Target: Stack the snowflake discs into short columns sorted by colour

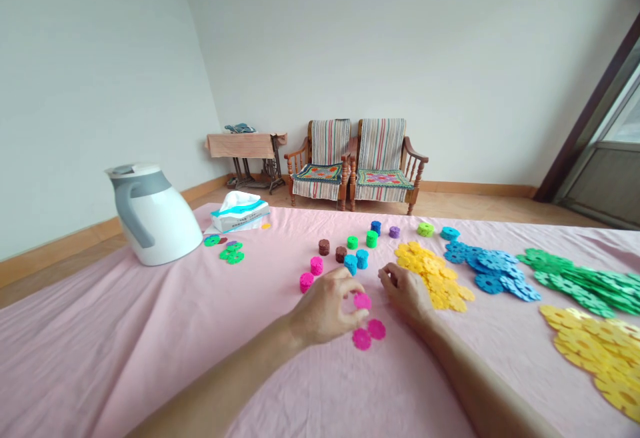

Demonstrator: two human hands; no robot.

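Note:
My left hand [325, 309] is closed in a pinch, with a pink flower-shaped disc [363, 301] between thumb and forefinger. Just below it on the cloth lie two more pink discs [369, 334]. To the right, my right hand [407, 293] has its fingers curled together beside the yellow disc pile [430, 275]; whatever they may hold is hidden. Two short pink stacks [311, 275] stand left of my left hand. Beyond the hands are two light blue stacks [356, 263], two brown stacks [333, 250] and two green stacks [362, 241].
Piles of blue discs [493, 268], green discs [585, 281] and larger yellow discs [595, 351] spread across the right. A white jug [160, 221] and a tissue pack [240, 213] stand at left, near loose green discs [232, 253]. The pink cloth [200, 345] is wrinkled.

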